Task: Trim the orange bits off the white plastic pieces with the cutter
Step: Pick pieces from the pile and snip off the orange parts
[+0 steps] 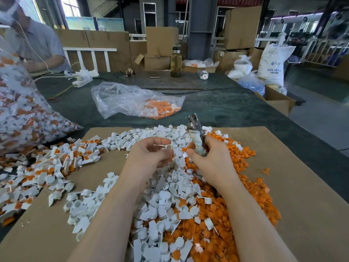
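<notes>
Landmark: flat brown cardboard sheet [302, 186] laid over the dark green table cloth [217, 108]. The sheet's right half and its near left corner show bare, matte board; its far edge runs just behind the heaps. Heap of trimmed white plastic pieces [166, 201], glossy, cup-and-tab shaped, runs down the sheet's middle; heap of cut-off orange plastic discs [236, 205] lies touching it on the right. Untrimmed white-and-orange pieces [56, 163] spill across the sheet's left edge below a bulging clear plastic bag of the same parts [20, 114]. Left hand [149, 154], above the white heap, fingers curled, pinches a small white piece [166, 146] between thumb and fingertips. Right hand [205, 157] grips the metal cutter with taped handles [197, 137], its head pointing up and away; whether its blades are apart I cannot tell. A crumpled, near-empty clear bag [132, 99] lies on the cloth beyond the sheet's far edge.
</notes>
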`<state>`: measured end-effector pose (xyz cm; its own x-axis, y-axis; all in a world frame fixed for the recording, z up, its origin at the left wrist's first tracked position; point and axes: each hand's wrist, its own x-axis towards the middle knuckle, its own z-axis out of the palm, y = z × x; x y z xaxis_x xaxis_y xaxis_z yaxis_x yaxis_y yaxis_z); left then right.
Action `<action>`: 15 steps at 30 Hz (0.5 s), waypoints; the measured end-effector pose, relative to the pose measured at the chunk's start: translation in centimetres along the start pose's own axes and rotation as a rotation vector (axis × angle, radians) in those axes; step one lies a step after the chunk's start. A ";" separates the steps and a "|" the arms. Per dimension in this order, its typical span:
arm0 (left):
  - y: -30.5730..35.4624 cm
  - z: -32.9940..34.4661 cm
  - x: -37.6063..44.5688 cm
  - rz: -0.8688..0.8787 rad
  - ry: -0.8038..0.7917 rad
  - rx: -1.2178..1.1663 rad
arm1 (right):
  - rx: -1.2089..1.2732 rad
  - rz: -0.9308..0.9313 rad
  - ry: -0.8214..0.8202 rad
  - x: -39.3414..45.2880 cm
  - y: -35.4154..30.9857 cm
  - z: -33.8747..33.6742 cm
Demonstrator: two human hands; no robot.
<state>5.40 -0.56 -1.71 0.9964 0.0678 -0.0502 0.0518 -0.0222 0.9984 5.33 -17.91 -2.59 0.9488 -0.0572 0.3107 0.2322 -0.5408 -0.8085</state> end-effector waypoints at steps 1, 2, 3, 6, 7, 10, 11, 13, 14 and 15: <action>0.0 0.0 0.0 -0.010 0.005 -0.030 | 0.015 0.000 0.000 0.0 -0.1 0.0; 0.1 0.1 0.0 -0.018 0.010 -0.065 | 0.024 -0.002 0.001 -0.1 -0.1 0.1; 0.1 0.2 0.0 -0.023 0.014 -0.111 | 0.028 -0.004 0.004 -0.1 -0.2 0.1; 0.3 0.4 -0.1 -0.017 0.033 -0.191 | 0.063 -0.025 0.015 -0.1 -0.2 0.2; 0.3 0.5 -0.1 -0.012 0.041 -0.194 | 0.077 -0.040 0.020 -0.2 -0.2 0.2; 0.6 1.0 -0.3 -0.005 0.057 -0.220 | 0.111 -0.080 0.061 -0.3 -0.5 0.4; 0.7 1.1 -0.5 -0.002 0.063 -0.228 | 0.123 -0.087 0.080 -0.3 -0.5 0.5; 0.9 1.5 -0.7 0.008 0.071 -0.233 | 0.131 -0.091 0.113 -0.3 -0.6 0.7; 0.9 1.8 -0.8 0.012 0.076 -0.233 | 0.118 -0.090 0.125 -0.3 -0.6 0.8; 1.0 2.0 -0.9 0.016 0.084 -0.233 | 0.098 -0.091 0.137 -0.3 -0.6 0.8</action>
<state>4.66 -2.61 -0.70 0.9875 0.1517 -0.0416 0.0095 0.2064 0.9784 5.04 -16.87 -2.60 0.8865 -0.1293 0.4442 0.3414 -0.4652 -0.8167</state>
